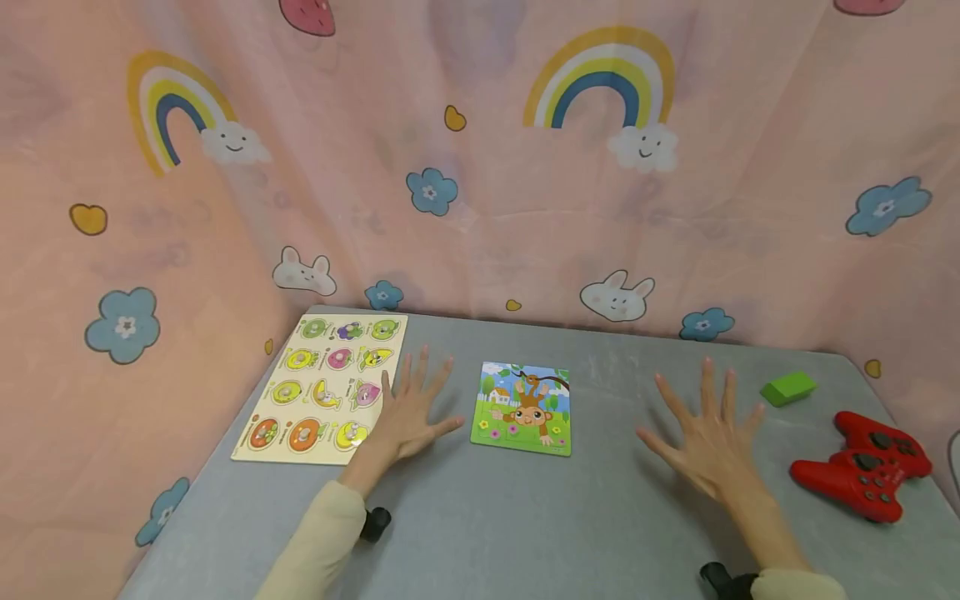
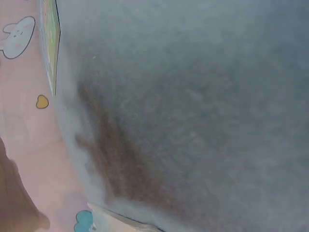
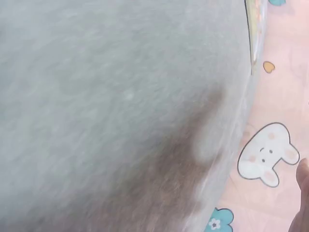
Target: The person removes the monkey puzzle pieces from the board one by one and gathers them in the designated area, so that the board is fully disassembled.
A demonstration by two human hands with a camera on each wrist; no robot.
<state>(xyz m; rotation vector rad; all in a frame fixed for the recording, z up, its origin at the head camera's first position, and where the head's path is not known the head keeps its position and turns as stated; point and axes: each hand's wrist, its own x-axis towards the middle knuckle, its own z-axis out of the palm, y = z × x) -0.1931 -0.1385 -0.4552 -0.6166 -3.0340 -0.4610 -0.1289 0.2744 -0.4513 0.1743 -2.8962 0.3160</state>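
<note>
My left hand (image 1: 408,417), its fingers spread, is held over the grey table and overlaps the right edge of a cream fruit puzzle board (image 1: 273,429) in the head view. Just right of its thumb lies a square monkey jigsaw puzzle (image 1: 525,408) with its picture complete. My right hand (image 1: 712,450) also has spread fingers and hovers between that puzzle and a red game controller (image 1: 862,467). Neither hand holds anything. Only part of the left hand (image 2: 17,198) shows in the left wrist view, and a sliver of the right hand (image 3: 301,198) in the right wrist view.
A green block (image 1: 788,389) lies at the back right of the table, behind the controller. Pink patterned cloth (image 1: 480,233) hangs along the back and left side of the grey table (image 1: 525,525). Each hand casts a shadow on the tabletop.
</note>
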